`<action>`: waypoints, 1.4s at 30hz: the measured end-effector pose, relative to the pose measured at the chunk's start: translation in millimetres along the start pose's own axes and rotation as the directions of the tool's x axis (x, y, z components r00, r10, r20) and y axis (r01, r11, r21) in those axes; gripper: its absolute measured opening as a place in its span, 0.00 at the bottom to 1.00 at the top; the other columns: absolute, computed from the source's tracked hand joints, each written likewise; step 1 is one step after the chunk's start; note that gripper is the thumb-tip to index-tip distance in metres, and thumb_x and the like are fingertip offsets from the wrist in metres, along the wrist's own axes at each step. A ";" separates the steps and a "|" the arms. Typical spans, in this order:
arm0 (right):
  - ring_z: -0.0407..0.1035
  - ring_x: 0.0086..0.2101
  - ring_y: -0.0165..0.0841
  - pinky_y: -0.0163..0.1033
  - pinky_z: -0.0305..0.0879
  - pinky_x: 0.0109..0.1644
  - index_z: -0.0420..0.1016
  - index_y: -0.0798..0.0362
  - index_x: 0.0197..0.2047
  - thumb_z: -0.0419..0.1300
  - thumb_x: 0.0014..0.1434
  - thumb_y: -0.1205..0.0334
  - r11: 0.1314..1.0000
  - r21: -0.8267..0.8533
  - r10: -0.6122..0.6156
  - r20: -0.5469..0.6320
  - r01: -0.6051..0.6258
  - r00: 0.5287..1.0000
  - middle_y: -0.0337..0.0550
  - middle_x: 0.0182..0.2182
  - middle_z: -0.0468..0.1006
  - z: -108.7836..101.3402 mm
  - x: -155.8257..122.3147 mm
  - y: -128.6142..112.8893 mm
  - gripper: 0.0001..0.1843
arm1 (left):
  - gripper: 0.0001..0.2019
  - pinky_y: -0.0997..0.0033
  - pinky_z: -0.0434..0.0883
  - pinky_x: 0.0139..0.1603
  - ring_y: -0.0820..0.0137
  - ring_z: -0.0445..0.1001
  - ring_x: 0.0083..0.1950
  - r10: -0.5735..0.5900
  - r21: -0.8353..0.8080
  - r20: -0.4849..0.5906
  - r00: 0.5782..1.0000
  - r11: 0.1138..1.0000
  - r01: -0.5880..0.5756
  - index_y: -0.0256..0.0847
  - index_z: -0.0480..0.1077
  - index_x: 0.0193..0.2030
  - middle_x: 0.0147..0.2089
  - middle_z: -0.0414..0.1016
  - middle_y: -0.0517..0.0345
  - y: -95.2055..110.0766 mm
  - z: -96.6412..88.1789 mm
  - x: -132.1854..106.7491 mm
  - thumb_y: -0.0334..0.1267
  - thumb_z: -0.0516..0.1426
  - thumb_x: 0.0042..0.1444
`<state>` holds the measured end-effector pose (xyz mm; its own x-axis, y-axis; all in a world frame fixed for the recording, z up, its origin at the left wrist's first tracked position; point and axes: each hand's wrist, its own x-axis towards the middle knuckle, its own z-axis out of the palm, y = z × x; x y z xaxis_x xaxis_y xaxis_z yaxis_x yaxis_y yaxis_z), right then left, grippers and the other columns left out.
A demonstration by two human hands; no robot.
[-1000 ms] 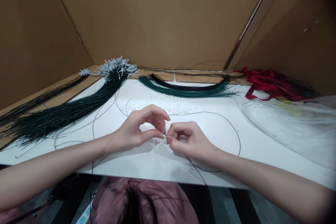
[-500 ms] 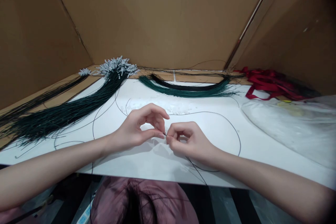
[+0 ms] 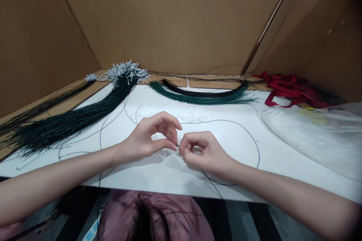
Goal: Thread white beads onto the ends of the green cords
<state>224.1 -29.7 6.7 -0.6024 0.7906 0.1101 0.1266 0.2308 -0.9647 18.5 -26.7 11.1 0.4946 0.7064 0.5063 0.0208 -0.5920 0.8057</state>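
Barely anything has moved since the earlier frame half a second ago: the left hand's raised index finger has edged slightly inward, and the rest of the pose matches. At the middle of the white work surface (image 3: 147, 179), a person's left hand (image 3: 151, 139) and right hand (image 3: 205, 150) nearly meet over a thin dark wire (image 3: 177, 145). Right thumb and forefinger pinch the wire; the left thumb appears to press it against a curled finger behind, with the left index finger arched clear. Fine fingertip work at that short stretch looks to be the step in hand; the next move, by this reading, calls for a steady right pinch and small, careful left-hand motion. Whether a bead sits on the wire is too small to tell.

Beyond the fingers, loose white beads (image 3: 195, 113) lie scattered toward the far edge, where a curved bundle of green and black wires (image 3: 198, 98) rests. Green stems with white beaded tips (image 3: 70, 124) sprawl across the left end. Red ribbon (image 3: 294, 90) heaps by the far right corner, and a clear plastic bag (image 3: 319, 139) covers part of the right end.
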 end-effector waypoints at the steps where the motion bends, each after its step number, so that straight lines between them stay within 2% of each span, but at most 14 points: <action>1: 0.57 0.24 0.25 0.33 0.53 0.28 0.71 0.57 0.23 0.56 0.47 0.70 1.000 -0.003 -0.002 0.000 0.002 1.000 0.33 0.19 0.63 0.0 0.1 0.0 0.04 | 0.17 0.80 0.76 0.39 0.76 0.78 0.34 0.001 0.000 0.001 1.000 1.000 -0.001 0.38 0.68 0.47 0.33 0.76 0.61 -0.2 0.1 0.1 0.24 0.65 0.54; 14: 0.56 0.24 0.25 0.33 0.53 0.29 0.70 0.57 0.24 0.57 0.49 0.69 1.000 0.006 0.002 -0.003 -0.002 1.000 0.33 0.19 0.63 0.7 1.1 1.3 0.04 | 0.18 0.80 0.76 0.38 0.76 0.78 0.34 -0.037 -0.047 -0.002 0.999 0.998 0.037 0.38 0.67 0.47 0.32 0.76 0.61 -0.4 -0.2 0.8 0.24 0.66 0.53; 23: 0.56 0.24 0.25 0.33 0.53 0.29 0.71 0.57 0.25 0.58 0.52 0.66 1.000 0.020 0.009 -0.003 -0.009 1.000 0.34 0.20 0.63 1.3 2.9 0.6 0.06 | 0.19 0.79 0.75 0.39 0.76 0.77 0.35 -0.029 -0.065 -0.009 1.000 0.998 0.028 0.38 0.67 0.48 0.33 0.75 0.60 -3.1 -0.8 0.4 0.24 0.66 0.53; 32: 0.57 0.25 0.26 0.33 0.53 0.30 0.70 0.56 0.25 0.57 0.51 0.69 1.000 0.029 -0.009 0.029 0.008 1.000 0.34 0.21 0.64 1.3 0.2 1.9 0.04 | 0.20 0.77 0.75 0.39 0.74 0.77 0.35 -0.041 -0.070 0.003 0.999 0.997 0.041 0.38 0.67 0.49 0.33 0.76 0.59 -5.1 -0.8 -0.7 0.24 0.67 0.52; 42: 0.57 0.25 0.26 0.33 0.53 0.30 0.72 0.56 0.26 0.58 0.52 0.67 1.000 0.010 -0.018 0.019 0.017 1.000 0.35 0.21 0.64 0.3 1.7 2.9 0.05 | 0.22 0.75 0.74 0.40 0.73 0.77 0.35 -0.045 -0.110 -0.018 0.999 0.993 0.043 0.39 0.67 0.50 0.33 0.76 0.59 -3.5 0.1 0.3 0.24 0.68 0.51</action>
<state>223.2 -27.9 4.1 -0.6194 0.7755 0.1224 0.1085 0.2390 -0.9650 18.6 -24.4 8.5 0.4776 0.7393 0.4746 -0.0536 -0.5147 0.8557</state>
